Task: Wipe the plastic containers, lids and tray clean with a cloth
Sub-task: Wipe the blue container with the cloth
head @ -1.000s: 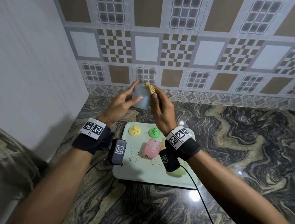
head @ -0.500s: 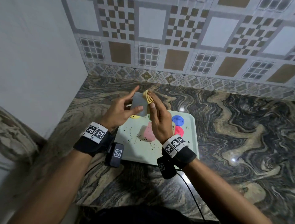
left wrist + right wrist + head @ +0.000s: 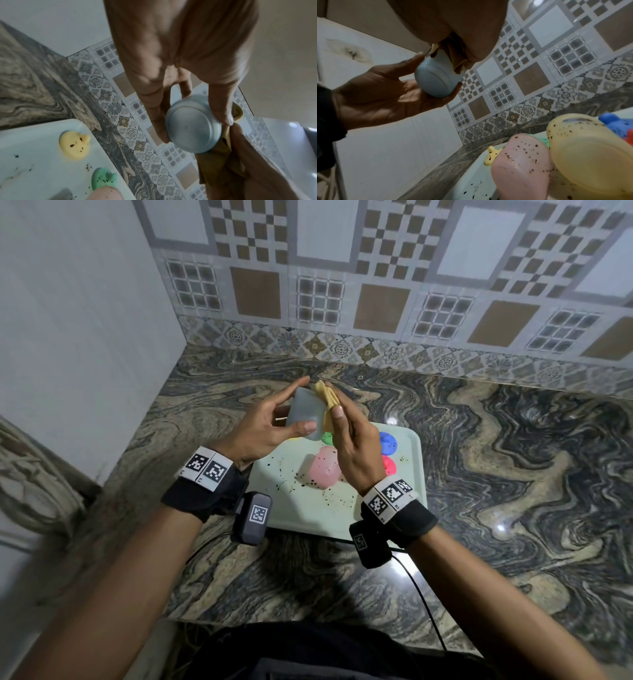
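My left hand (image 3: 303, 404) holds a pale blue plastic container (image 3: 306, 416) between thumb and fingers, above the far left of the tray. Its round base (image 3: 192, 124) faces the left wrist camera. My right hand (image 3: 337, 416) pinches a folded yellow cloth (image 3: 327, 397) and presses it against the container's right side (image 3: 435, 79). Below lies a pale green tray (image 3: 318, 517) speckled with dark crumbs. On it are a speckled pink container (image 3: 323, 469), a yellow container (image 3: 590, 155), and blue (image 3: 388, 441), red (image 3: 388, 465), green (image 3: 102, 178) and yellow (image 3: 74, 146) lids.
The tray sits on a dark marbled counter (image 3: 513, 457) in a corner. A plain white wall (image 3: 85, 337) is on the left and a patterned tile backsplash (image 3: 376, 285) stands behind. A black cable (image 3: 424, 604) runs from my right wrist toward the counter's front edge.
The head view has tipped downward, so more counter and tray show. Both hands have come down to just over the tray's far edge, still holding container and cloth together.
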Available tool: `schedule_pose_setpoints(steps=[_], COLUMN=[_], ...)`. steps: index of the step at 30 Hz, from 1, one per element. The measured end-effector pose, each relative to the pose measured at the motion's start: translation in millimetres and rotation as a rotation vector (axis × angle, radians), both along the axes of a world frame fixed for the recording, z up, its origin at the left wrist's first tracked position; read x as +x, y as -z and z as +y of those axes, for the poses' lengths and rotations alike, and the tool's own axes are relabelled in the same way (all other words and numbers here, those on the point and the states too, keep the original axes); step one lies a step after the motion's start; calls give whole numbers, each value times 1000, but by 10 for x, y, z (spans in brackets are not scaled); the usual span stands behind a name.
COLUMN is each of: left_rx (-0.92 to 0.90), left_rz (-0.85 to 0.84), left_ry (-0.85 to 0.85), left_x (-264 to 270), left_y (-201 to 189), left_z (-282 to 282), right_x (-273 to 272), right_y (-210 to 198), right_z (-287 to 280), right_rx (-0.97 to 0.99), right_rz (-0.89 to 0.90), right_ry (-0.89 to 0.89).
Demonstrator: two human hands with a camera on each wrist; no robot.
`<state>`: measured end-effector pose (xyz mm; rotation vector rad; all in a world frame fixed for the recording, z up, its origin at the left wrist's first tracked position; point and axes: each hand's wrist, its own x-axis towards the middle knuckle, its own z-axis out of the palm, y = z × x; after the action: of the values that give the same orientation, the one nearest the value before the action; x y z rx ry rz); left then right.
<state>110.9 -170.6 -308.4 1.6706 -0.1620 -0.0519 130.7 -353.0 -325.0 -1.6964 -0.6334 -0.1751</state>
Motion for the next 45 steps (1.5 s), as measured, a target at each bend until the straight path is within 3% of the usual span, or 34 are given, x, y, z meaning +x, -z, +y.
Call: schedule_pose_setpoints(steps=[4,9,14,18,23,27,31,33,37,41,43,45], left_rx=[-197,-12,-105,109,-3,165,8,35,126,-152,-180,-78], left_rz=[88,28,93,13,66,15,93,118,45,141,131,123], left_ry=[53,0,46,-21,52,39,97,105,-41,-23,-120,-278], left_x=[-14,50,35,71,66,72,66,66,70,-55,-80,-66], left_y=[51,89,161,149,148,97,56,59,98,171,230,305], left_z=[-19,-41,-22,-80,-47,-69,-25,-14,59,232,351,464], right_x=[20,37,80,65,71,62,109,104,71,273,394,483], right_y=[47,121,181,246,239,228,262,241,227,379,407,397], right_z=[-45,-81,-156,-142,-209,-169,-193,-183,-98,-84,-59,0], right_rx=[-3,-94,-105,-106,-80,-74,-71,-79,-97,-218,-297,-358], right_rz=[-48,-204,-176,-182,-164,-182,-74,-96,-149,-64,-41,-16], right_ry=[-1,-36,-19,-48,-15,-10,26,12,-35,41,78,102])
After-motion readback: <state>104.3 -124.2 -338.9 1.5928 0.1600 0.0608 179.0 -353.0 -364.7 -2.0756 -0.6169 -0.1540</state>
